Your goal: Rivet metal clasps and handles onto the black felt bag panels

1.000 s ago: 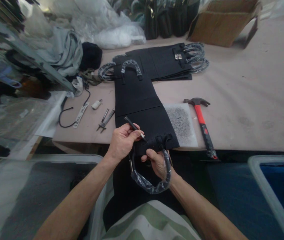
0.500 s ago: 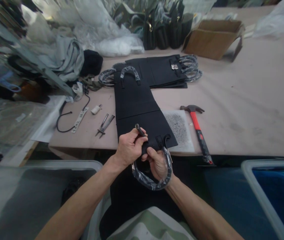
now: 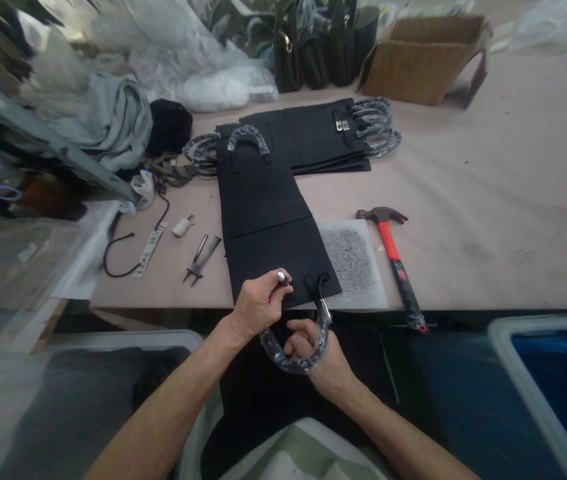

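Note:
Pinched in the fingers of my left hand (image 3: 259,301) is a short metal punch (image 3: 282,277), over the near end of a long black panel (image 3: 268,223). A plastic-wrapped curved handle (image 3: 290,363) hangs from that end, past the table's edge. My right hand (image 3: 316,347) is at this handle, its fingers curled inside the loop; whether they grip anything is unclear. At the panel's far end lies another wrapped handle (image 3: 248,133). A speckled white slab (image 3: 353,263) sits partly under the panel, with a red and black hammer (image 3: 394,257) to its right.
Metal tools (image 3: 203,261), a small white bottle (image 3: 182,227) and a black cord (image 3: 118,243) lie on the left. Behind are stacked black panels (image 3: 308,137) and a cardboard box (image 3: 423,63). Bins stand below at left (image 3: 190,340) and right (image 3: 508,330).
My right hand has drawn back from the panel's edge, down and to the right. The punch in my left hand has tilted, its end now facing the camera. The view has shifted slightly.

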`<state>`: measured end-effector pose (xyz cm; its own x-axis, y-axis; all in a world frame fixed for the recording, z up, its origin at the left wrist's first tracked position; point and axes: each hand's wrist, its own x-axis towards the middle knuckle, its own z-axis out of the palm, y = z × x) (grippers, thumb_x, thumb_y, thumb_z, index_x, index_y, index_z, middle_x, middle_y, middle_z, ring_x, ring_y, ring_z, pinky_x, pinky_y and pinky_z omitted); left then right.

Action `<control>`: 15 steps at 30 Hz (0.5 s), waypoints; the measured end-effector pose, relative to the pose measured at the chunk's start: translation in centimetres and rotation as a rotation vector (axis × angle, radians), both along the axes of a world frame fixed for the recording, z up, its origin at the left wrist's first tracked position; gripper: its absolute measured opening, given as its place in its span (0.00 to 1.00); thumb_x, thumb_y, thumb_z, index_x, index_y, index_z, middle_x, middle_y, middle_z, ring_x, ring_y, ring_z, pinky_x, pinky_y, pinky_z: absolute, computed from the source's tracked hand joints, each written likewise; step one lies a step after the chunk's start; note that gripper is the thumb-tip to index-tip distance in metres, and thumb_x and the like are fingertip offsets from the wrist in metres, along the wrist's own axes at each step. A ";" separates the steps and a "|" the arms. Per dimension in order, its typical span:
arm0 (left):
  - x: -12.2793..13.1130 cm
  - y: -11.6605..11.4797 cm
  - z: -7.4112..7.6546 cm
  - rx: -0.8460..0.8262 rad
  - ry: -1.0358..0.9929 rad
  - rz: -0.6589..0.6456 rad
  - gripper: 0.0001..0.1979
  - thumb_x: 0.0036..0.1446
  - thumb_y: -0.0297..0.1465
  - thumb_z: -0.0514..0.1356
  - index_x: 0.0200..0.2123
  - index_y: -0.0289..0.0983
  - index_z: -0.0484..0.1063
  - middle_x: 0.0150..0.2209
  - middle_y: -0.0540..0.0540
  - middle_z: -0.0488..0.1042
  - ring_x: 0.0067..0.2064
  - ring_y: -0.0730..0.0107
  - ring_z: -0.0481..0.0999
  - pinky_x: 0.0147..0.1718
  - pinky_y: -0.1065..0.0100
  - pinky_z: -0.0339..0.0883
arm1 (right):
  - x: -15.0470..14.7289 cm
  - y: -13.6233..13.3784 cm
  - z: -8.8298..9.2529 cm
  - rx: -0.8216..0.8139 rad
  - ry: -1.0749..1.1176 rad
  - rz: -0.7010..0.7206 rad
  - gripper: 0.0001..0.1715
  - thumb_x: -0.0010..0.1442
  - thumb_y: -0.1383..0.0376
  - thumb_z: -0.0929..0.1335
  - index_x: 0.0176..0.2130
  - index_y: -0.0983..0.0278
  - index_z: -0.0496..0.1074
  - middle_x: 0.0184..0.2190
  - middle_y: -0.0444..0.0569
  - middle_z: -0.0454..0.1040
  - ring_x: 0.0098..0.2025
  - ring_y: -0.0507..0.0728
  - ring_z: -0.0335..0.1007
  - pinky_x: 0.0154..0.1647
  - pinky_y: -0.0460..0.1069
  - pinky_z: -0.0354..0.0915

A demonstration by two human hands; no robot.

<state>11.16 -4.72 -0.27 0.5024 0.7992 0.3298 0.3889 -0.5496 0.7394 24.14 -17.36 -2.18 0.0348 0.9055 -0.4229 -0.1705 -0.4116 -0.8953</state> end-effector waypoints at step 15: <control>0.4 -0.2 -0.8 0.095 0.053 -0.015 0.06 0.64 0.30 0.57 0.42 0.37 0.73 0.38 0.43 0.81 0.37 0.64 0.82 0.38 0.67 0.75 | 18.7 3.8 2.7 0.087 -1.509 -0.010 0.27 0.61 0.53 0.65 0.49 0.71 0.72 0.46 0.67 0.72 0.43 0.68 0.70 0.41 0.58 0.65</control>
